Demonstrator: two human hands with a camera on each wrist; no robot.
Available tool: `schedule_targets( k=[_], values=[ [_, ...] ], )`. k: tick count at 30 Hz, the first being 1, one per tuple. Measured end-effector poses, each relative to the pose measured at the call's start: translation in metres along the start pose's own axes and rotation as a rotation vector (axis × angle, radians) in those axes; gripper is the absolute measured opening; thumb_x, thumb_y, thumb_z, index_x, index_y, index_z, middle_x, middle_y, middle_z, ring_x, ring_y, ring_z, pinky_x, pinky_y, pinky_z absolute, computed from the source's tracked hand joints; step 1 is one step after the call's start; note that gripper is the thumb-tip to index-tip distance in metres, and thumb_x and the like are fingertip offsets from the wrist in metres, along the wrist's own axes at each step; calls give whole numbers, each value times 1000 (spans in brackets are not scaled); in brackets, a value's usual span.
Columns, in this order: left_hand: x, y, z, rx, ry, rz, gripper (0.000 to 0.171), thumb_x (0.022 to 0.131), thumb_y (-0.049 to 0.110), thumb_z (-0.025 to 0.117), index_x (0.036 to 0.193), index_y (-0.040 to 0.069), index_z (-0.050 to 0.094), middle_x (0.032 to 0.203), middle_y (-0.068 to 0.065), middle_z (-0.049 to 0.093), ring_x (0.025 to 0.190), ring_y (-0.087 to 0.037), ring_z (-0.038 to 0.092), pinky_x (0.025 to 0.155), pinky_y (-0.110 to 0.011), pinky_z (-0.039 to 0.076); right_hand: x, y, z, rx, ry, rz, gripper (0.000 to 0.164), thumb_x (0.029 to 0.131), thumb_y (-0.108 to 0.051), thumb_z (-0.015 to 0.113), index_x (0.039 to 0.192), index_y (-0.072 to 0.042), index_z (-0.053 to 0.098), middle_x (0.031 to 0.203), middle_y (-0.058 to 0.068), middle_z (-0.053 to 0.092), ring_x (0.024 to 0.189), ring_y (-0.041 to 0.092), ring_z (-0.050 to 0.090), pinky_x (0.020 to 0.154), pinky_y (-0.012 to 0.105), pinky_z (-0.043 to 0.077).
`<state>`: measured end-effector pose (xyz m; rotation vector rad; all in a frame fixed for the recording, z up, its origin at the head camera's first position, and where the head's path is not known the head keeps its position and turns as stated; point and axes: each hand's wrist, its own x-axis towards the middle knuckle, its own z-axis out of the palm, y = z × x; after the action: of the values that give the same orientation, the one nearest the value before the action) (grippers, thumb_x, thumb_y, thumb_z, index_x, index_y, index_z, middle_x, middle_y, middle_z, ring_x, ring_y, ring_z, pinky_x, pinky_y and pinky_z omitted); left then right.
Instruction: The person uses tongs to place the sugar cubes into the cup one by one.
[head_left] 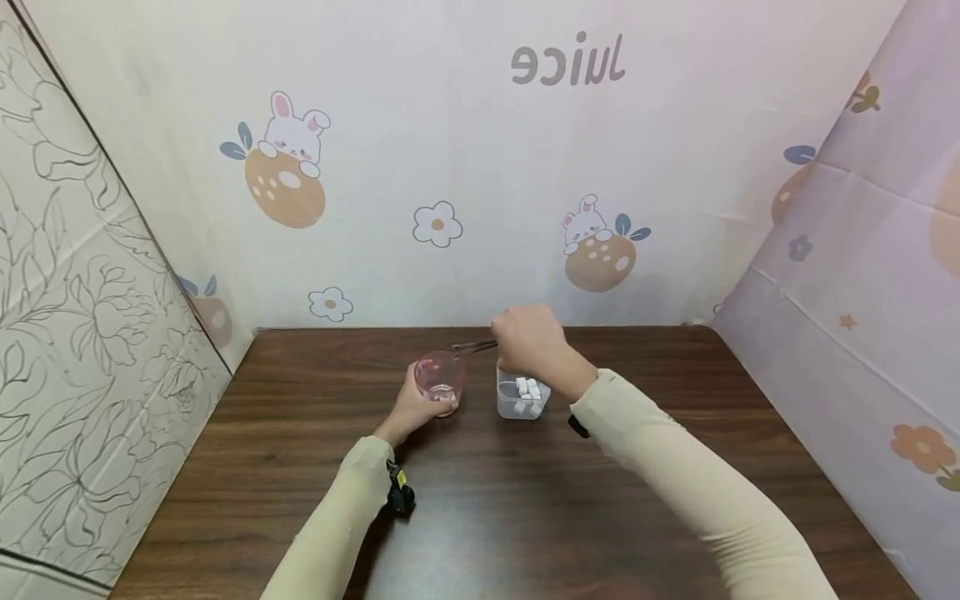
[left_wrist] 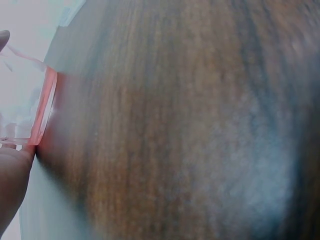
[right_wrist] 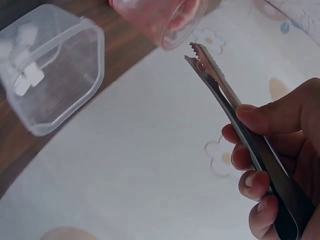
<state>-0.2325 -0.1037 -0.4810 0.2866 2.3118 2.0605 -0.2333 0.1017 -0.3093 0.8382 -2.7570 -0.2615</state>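
The head view looks forward and down; nearer wrist views share its pink cup (head_left: 439, 373).

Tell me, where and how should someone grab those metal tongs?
Probably by the long arms of the tongs, behind the toothed tips, coming from the joined end. The right hand grips them that way, thumb on one side, fingers on the other, leaving the tips free near the pink cup.
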Motion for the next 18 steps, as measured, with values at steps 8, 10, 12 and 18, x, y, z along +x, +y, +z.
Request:
schedule_targets(
  k=[8, 10, 12, 18],
  values=[
    [-1, 5, 1, 2, 5, -12, 89, 69, -2, 80, 139, -7, 26, 135, -29, 39, 124, -41, 40, 98, -45, 39, -19, 29, 1, -6, 6, 54, 37, 65, -7, 59, 50, -20, 28, 49, -6, 21, 48, 12, 22, 39, 29, 24],
    [-2, 5, 1, 2, 3, -13, 89, 69, -2, 80, 139, -7, 26, 135, -29, 38, 124, -41, 40, 98, -45, 39, -23, 35, 2, -8, -1, 69, 37, 66, -8, 61, 50, -20, 29, 49, -6, 24, 48, 13, 24, 38, 30, 26],
    [-2, 5, 1, 4, 0, -12, 89, 69, -1, 79, 139, -7, 26, 135, -29, 38, 124, -41, 40, 98, -45, 40, -29, 40, 2, -4, 4, 80, 36, 66, -9, 63, 49, -19, 33, 49, -5, 29, 47, 14, 28, 38, 32, 30],
    [-4, 7, 0, 7, 0, -28, 89, 69, -1, 79, 140, -6, 25, 136, -28, 38, 124, -41, 40, 97, -42, 41, -42, 51, 8, 1, 8, 82, 39, 65, -10, 69, 48, -19, 36, 49, -4, 32, 47, 14, 30, 38, 31, 29]
  ],
)
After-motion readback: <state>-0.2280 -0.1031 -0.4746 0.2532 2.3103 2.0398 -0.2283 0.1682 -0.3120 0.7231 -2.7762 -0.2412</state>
